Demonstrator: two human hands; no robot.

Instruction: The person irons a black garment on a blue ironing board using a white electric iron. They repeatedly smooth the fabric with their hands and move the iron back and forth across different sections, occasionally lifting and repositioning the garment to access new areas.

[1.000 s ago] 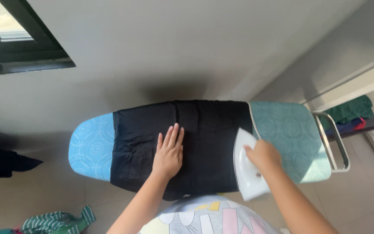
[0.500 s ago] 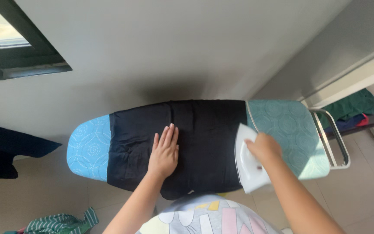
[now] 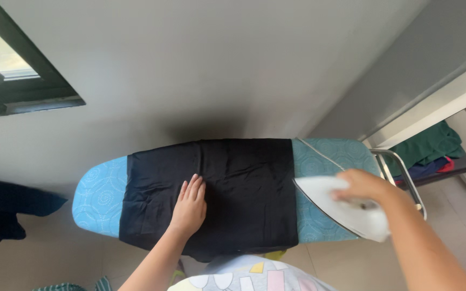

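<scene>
Two hands are being used: left hand is being pressed flat, released, on black garment mid-frame over ironing board; white iron is being grasped by right hand, at right.

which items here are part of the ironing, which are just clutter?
In use: white iron in right hand; black garment under left hand; ironing board.
Lying about: folded clothes on shelf; dark cloth at left.
</scene>
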